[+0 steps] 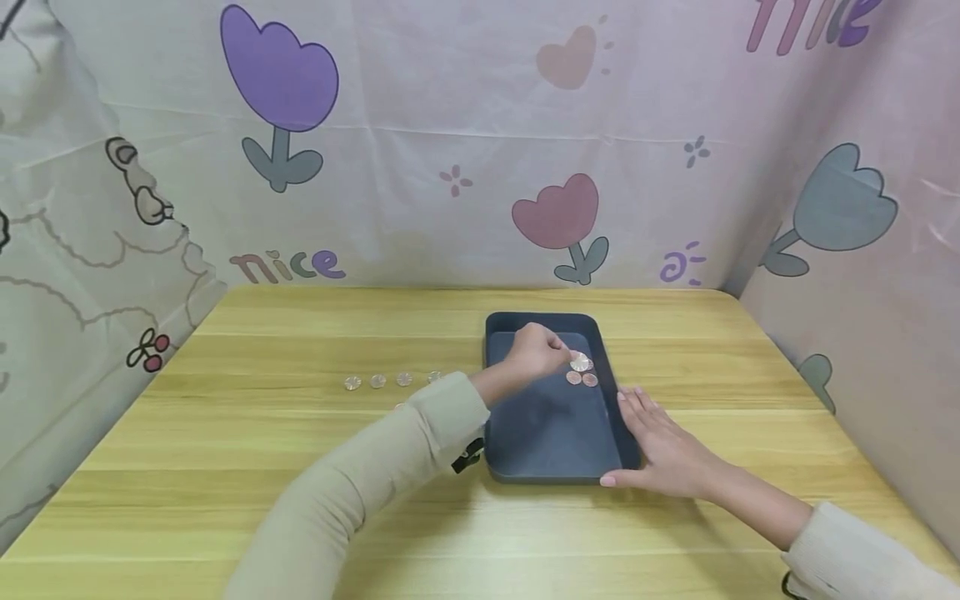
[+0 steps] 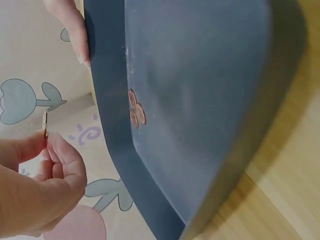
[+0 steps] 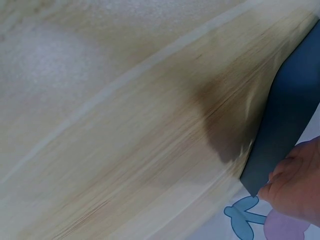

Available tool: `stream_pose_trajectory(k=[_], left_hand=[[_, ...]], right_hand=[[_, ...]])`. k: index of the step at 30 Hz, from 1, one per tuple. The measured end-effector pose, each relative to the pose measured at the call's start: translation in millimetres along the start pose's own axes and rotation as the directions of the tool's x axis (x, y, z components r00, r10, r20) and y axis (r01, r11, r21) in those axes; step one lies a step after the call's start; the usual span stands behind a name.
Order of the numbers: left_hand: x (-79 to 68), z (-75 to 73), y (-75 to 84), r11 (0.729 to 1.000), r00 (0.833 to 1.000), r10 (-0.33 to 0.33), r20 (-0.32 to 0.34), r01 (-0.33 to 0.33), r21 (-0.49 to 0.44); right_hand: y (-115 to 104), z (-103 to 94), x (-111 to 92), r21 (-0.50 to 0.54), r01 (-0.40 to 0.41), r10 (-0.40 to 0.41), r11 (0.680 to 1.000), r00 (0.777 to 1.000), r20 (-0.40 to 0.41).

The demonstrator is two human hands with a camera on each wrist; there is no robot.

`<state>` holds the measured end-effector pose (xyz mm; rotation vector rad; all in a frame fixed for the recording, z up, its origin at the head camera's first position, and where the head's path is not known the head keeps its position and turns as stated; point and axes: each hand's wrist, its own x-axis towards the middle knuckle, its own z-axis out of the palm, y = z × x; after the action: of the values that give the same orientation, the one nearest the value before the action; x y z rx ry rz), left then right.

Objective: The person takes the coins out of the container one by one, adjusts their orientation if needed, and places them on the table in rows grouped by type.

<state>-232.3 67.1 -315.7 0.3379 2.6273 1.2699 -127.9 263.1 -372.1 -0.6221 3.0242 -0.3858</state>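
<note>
My left hand (image 1: 536, 350) pinches a shiny coin (image 1: 579, 362) between thumb and fingertips, above the far right part of a dark grey tray (image 1: 547, 442). In the left wrist view the held coin (image 2: 45, 124) is seen edge-on, apart from the tray. Three copper-coloured coins (image 2: 140, 114) lie together on the tray floor near its right wall. My right hand (image 1: 675, 454) rests against the tray's right side near the front corner, fingers straight, thumb at the front edge. The right wrist view shows that hand (image 3: 295, 182) touching the outer tray wall (image 3: 285, 115).
Left of the tray, a row of several coins (image 1: 378, 381) lies on the wooden table (image 1: 247, 433). Another coin (image 1: 400, 406) is mostly hidden by the left sleeve (image 1: 375, 467). A printed cloth (image 1: 420, 217) hangs behind the table and at both sides.
</note>
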Motion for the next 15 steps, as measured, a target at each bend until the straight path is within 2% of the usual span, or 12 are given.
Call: stream_pose_trajectory(k=[3,8,11,15], left_hand=[[-5.0,-8.2,-8.1,0.998,0.999,0.033,0.003,-0.033,-0.053],[-15.8,-19.1,-21.3,0.993,0.995,0.094,-0.029,-0.096,-0.072],[-20.4,-24.2,-29.8,0.989,0.993,0.107,-0.051,-0.111,-0.093],[-24.5,-31.4,-41.2,0.987,0.994,0.087,-0.066,-0.095,-0.131]], right_hand=[[0,0.6,0,-0.001,0.002,-0.002,1.000,1.000,-0.001],[1,1.2,1,-0.005,0.001,-0.001,1.000,1.000,-0.001],[1,0.6,1,-0.001,-0.006,0.006,1.000,1.000,-0.001],[1,0.0,0,0.008,-0.012,0.012,1.000,1.000,0.003]])
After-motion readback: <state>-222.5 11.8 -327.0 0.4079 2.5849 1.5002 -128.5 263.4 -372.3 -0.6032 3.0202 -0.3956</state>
